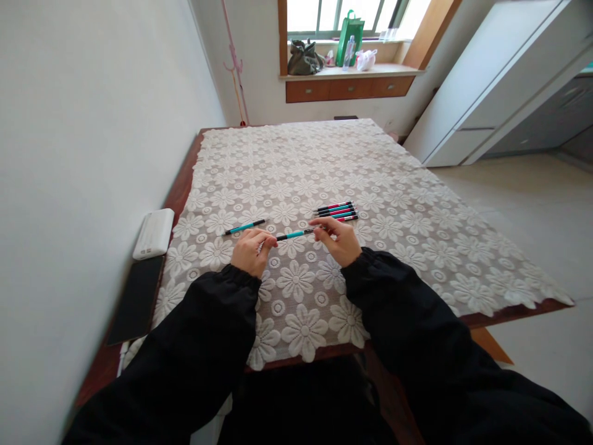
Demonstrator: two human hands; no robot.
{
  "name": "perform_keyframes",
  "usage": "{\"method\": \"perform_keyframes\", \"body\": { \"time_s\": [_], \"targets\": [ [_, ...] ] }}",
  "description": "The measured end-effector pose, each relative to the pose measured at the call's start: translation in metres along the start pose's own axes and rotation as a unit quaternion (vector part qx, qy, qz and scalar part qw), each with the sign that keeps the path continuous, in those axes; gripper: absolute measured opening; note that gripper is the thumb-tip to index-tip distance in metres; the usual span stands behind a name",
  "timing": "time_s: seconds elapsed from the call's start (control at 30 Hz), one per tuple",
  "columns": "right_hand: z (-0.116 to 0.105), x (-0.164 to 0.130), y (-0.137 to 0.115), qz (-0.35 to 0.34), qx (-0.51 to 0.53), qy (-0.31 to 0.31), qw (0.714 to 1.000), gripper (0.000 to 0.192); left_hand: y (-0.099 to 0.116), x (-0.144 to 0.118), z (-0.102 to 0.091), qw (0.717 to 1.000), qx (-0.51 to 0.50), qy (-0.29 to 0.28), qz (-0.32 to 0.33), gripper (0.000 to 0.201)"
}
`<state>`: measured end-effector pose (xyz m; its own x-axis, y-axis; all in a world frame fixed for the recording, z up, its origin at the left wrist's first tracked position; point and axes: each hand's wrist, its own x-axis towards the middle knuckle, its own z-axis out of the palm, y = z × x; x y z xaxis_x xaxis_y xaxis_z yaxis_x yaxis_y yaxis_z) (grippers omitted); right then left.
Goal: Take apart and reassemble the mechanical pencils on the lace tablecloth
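Far left on the desk [185,185], by the wall, I see a white power bank [154,233] with a dark phone [136,298] lying just beside it toward me. Next along, on the lace cloth [417,241], one teal pen [244,227] lies alone, just beyond my left hand [250,252]. That hand is curled, fingertips pinching the left end of a second teal pen [296,234]. The pen runs roughly level between both hands, just above the cloth. My right hand [338,240] grips its other end between thumb and fingers. Just past the right hand, a cluster of pens [336,211], pink and teal, lies side by side on the cloth, touching one another. Both sleeves are black.
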<state>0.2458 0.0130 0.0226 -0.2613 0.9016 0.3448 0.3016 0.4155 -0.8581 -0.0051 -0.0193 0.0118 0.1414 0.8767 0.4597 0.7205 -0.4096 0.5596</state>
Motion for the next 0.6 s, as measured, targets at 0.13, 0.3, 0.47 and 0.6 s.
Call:
{"method": "perform_keyframes", "body": {
  "time_s": [0.13,0.3,0.47,0.6],
  "targets": [
    [0.0,0.002,-0.002,0.069,0.256,-0.088,0.96,0.05,0.0,0.0,0.001,1.0,-0.01,0.015,-0.004,0.036],
    [-0.004,0.001,-0.007,0.111,0.388,-0.169,0.899,0.049,0.001,0.001,-0.001,0.998,-0.044,0.034,0.016,0.03],
    [-0.005,0.002,-0.005,0.125,0.378,-0.143,0.906,0.045,0.008,0.0,-0.004,0.997,-0.068,0.018,0.03,0.027],
    [-0.005,0.002,-0.004,0.139,0.38,-0.143,0.903,0.046,0.01,0.0,-0.004,0.998,-0.06,0.021,0.022,0.028]
  ]
}}
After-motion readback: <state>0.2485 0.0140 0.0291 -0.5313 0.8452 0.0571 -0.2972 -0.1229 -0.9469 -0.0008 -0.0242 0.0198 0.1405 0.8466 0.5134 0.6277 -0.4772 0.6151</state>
